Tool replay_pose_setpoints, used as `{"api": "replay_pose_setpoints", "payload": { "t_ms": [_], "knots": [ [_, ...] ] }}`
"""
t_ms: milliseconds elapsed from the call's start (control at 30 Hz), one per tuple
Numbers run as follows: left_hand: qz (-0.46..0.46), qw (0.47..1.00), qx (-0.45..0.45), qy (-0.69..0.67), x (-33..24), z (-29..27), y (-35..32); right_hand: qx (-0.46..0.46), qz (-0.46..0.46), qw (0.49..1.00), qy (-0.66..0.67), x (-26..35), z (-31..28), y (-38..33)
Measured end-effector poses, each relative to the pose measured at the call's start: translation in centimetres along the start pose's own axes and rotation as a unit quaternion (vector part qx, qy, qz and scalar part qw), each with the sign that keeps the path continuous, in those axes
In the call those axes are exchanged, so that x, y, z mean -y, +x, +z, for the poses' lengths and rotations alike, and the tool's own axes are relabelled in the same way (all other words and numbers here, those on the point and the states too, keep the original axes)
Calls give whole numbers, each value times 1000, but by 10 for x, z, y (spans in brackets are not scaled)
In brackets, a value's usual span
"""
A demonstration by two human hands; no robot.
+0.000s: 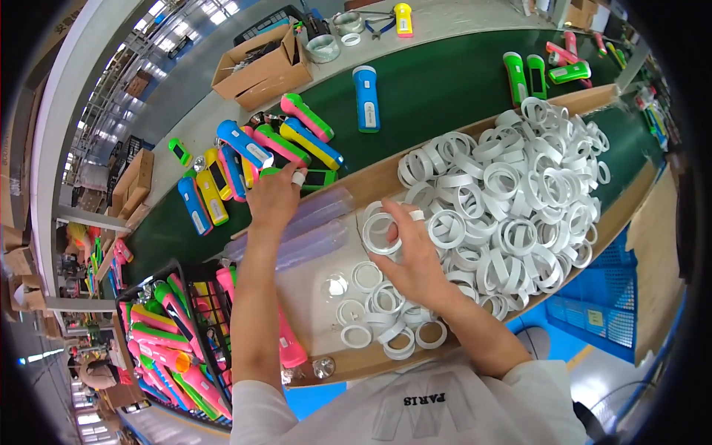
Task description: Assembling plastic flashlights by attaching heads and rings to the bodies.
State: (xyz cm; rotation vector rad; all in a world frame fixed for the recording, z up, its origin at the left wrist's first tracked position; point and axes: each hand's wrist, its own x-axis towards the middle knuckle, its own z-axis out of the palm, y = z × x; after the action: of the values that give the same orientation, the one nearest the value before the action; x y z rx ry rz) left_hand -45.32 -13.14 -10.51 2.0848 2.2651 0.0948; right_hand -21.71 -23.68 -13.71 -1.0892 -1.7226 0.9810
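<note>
My left hand [274,196] reaches to the pile of flashlights at the left, its fingers closed over a green flashlight [320,179] with a dark panel. White tape wraps one fingertip. Beside that hand lie blue, yellow and pink flashlights, one a blue flashlight [245,144]. My right hand [411,259] is closed on a white ring [366,236], pinched between thumb and fingers above the cardboard tray [311,297]. A finger of this hand also has white wrapping. A big heap of white rings [512,200] fills the tray's right part; several looser rings [386,300] lie nearer me.
A single blue flashlight [366,100] lies on the green belt [437,70], with green and pink ones farther right. At lower left, a black basket [211,297] holds many flashlights. Beyond the belt are a cardboard box [267,70], tape rolls [322,48] and pliers [380,28].
</note>
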Motion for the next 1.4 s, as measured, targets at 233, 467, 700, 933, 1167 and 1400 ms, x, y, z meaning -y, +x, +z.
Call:
{"api": "replay_pose_setpoints", "payload": {
  "t_ms": [233, 467, 700, 933, 1167, 1400],
  "knots": [
    [-47, 983, 21, -176, 49, 63, 45, -19, -76, 997, 12, 1, 7, 0],
    [-44, 934, -194, -295, 21, 32, 25, -47, -77, 995, 33, -2, 3, -3],
    [92, 876, 5, -473, -2, -64, -70, -68, -40, 995, 54, 2, 3, 0],
    [127, 836, 136, -517, -28, -105, -144, -59, 28, 987, 144, -2, 2, 5],
    [-96, 681, 251, -681, -12, -112, -156, -23, 12, 968, 251, -3, -2, 2],
    [-59, 508, 284, -811, -13, -106, -175, 8, -29, 982, 186, 5, -8, 0]
  ]
}}
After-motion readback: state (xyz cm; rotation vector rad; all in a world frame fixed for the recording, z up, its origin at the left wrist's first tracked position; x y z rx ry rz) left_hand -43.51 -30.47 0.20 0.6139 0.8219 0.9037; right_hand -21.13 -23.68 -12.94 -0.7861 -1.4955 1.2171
